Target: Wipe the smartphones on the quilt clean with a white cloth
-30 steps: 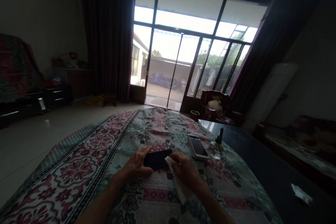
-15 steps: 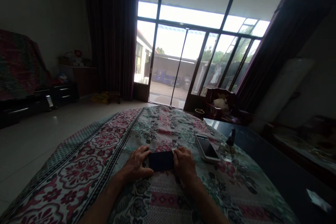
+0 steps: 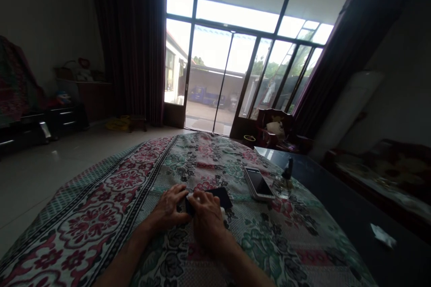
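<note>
A dark, flat phone (image 3: 220, 197) lies crosswise on the patterned tablecloth (image 3: 198, 172), its middle hidden under my right hand. My left hand (image 3: 170, 206) grips its left end, thumb at the near edge and fingers at the far edge. Across the phone's left part, my right hand (image 3: 207, 215) presses down with bent fingers. Bits of a white tissue (image 3: 222, 212) show at the edges of that hand. To the right rests a larger white-framed device with a dark screen (image 3: 259, 184), touched by neither hand.
Beside the device stands a small dark bottle-like object (image 3: 288, 169). A dark glossy table (image 3: 323, 193) adjoins on the right, with a crumpled white piece (image 3: 383, 235) on it. Beyond are a wooden chair (image 3: 276, 121) and glass doors (image 3: 208, 85).
My right hand has slid left from the phone's right end onto its left part, uncovering the right end. My left hand stays at the left end. The view has shifted slightly.
</note>
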`<state>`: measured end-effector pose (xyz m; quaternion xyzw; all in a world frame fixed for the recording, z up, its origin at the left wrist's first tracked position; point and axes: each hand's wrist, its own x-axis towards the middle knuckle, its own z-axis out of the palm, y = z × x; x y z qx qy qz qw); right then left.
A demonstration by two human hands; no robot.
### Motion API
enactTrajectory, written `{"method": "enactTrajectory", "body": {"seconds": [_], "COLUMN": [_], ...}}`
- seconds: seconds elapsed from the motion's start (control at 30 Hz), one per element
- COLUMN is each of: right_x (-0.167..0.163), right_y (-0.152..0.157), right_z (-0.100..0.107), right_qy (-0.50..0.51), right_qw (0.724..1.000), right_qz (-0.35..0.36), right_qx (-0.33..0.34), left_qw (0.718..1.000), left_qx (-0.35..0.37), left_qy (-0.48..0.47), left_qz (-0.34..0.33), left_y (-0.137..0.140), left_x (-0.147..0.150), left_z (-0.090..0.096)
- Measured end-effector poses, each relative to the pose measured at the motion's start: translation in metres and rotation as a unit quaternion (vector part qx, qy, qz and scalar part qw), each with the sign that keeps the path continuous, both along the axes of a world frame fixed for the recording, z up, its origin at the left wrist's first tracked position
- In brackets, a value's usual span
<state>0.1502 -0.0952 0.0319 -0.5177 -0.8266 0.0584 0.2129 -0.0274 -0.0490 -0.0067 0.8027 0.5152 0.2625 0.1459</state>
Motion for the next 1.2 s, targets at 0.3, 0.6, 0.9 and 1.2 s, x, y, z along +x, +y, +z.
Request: {"method": "enactTrajectory", "body": {"seconds": [0.3, 0.6, 0.9, 1.2], "right_x": [0.027, 0.057, 0.008, 0.074], "right_y": [0.011, 0.02, -0.005, 0.024], "right_z": [0.003, 0.0, -0.004, 0.003], "right_qy": [0.0, -0.016, -0.009, -0.012], "right_qw": [0.997, 0.982, 0.999, 0.973], "right_qz": [-0.075, -0.188, -0.032, -0.228], "right_qx": [0.006, 0.031, 0.024, 0.023], "left_qw": [1.0, 1.0, 1.0, 1.0], "left_qx": [-0.001, -0.012, -0.012, -0.009], "left_qy": [0.006, 0.024, 0.027, 0.016], "left_qz": [-0.001, 0.004, 0.003, 0.001], "left_y": [0.001, -0.003, -0.001, 0.0], "left_x": [-0.002, 0.001, 0.0, -0.002], "left_z": [0.0, 0.008, 0.005, 0.001]}}
